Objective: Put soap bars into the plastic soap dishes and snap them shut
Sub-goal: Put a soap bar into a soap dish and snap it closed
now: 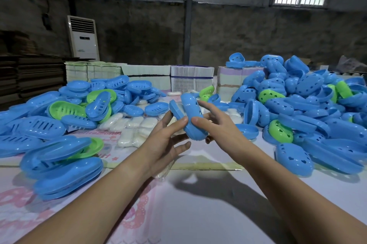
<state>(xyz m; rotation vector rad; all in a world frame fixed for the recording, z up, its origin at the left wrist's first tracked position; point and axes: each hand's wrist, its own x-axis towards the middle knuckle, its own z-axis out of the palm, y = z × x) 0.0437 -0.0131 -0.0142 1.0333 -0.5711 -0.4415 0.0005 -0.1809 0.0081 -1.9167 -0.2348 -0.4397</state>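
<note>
A blue plastic soap dish (193,120) is held up above the table's middle, its two halves gaping apart like a clam. The lid half (175,109) leans to the left, and something pale shows in the gap between the halves. My left hand (168,142) grips the dish from below and the left, thumb against its side. My right hand (216,122) pinches the right half, thumb on its near face and fingers behind it. Wrapped white soap bars (129,124) lie on the table just beyond my left hand.
Heaps of blue and green dish halves cover the table's left (49,124) and right (297,108). Closed blue dishes (67,180) are stacked at the near left. A clear wrapper (164,173) lies under my left wrist. Bundled paper stacks (190,79) line the back edge.
</note>
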